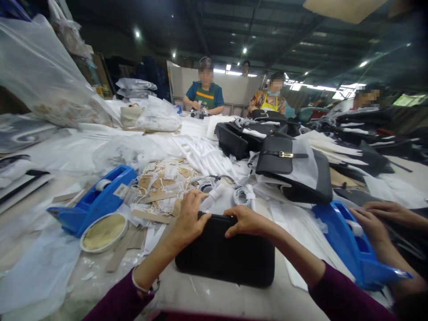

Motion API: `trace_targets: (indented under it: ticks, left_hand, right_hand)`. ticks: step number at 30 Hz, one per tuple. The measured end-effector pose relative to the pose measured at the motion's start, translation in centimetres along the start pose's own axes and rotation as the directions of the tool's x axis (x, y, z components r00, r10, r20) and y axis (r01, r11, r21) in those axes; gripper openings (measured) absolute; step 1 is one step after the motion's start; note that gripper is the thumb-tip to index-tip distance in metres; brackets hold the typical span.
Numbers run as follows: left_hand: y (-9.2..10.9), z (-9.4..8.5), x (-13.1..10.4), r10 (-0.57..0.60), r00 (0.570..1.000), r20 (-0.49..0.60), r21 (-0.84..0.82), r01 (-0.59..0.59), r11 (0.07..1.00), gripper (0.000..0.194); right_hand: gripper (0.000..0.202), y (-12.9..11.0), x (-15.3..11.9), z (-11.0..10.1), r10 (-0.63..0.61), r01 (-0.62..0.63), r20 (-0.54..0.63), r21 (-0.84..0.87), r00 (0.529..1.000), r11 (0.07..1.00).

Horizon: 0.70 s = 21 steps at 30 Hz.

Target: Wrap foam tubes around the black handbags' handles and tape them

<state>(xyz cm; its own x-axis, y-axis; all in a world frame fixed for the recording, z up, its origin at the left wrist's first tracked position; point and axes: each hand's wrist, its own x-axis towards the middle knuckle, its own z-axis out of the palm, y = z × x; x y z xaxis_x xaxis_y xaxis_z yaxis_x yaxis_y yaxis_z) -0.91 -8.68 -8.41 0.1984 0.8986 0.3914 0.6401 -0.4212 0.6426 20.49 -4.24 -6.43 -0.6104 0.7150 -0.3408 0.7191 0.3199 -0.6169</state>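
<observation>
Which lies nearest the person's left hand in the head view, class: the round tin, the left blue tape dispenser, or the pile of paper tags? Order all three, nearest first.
From the left hand:
1. Pile of paper tags, just beyond it.
2. Round tin, to its left.
3. Left blue tape dispenser, farther left behind the tin.

Both hands (190, 218) (245, 221) apparently gripping black pouch (227, 258)

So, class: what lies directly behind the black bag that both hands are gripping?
Behind the black bag, held by left hand and right hand, lie white coiled cords and paper tags. The bag hides the tabletop beneath.
</observation>
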Motion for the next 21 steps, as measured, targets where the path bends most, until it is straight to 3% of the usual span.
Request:
trace_targets:
  ticks: [1, 3, 7, 10, 13, 17, 21]
  left_hand:
    - [-1.1, -0.2, -0.1, -0.086, 0.996, -0.013, -0.08, 0.084, 0.993, 0.039]
    - [-3.2, -0.3, -0.3, -0.215, 0.973, 0.087, -0.268, 0.23, 0.936, 0.042]
    - [-5.2, 0.2, -0.2, -0.238, 0.923, 0.303, -0.522, 0.37, 0.768, 0.055]
    - [-5.0, 0.4, -0.1, -0.235, 0.908, 0.348, -0.568, 0.403, 0.717, 0.059]
    - [-4.4, 0.6, -0.2, -0.268, 0.908, 0.324, -0.581, 0.414, 0.701, 0.059]
    - [-3.7, 0.2, -0.2, -0.315, 0.898, 0.308, -0.632, 0.44, 0.637, 0.059]
    - [-4.0, -1.5, 0.0, -0.353, 0.846, 0.398, -0.684, 0.531, 0.501, 0.04]
  right_hand:
    - [0.032, 0.1, 0.0, -0.2, -0.014, 0.012, 0.046, 0.041, 0.999, 0.999]
    - [0.033, 0.0, 0.2, -0.6, -0.048, 0.032, 0.141, 0.114, 0.989, 0.993]
    - [0.04, -0.6, 1.0, -1.6, -0.054, 0.028, 0.281, 0.098, 0.958, 0.995]
    - [0.044, -0.7, 1.4, -2.1, -0.129, 0.104, 0.329, 0.092, 0.935, 0.99]
    - [0.044, -0.7, 1.6, -2.3, -0.227, 0.188, 0.354, 0.142, 0.907, 0.972]
    - [0.05, -0.9, 1.9, -2.2, -0.157, 0.118, 0.367, 0.126, 0.917, 0.985]
    - [0.057, -1.1, 2.1, -2.0, -0.088, 0.07, 0.338, 0.065, 0.937, 0.995]
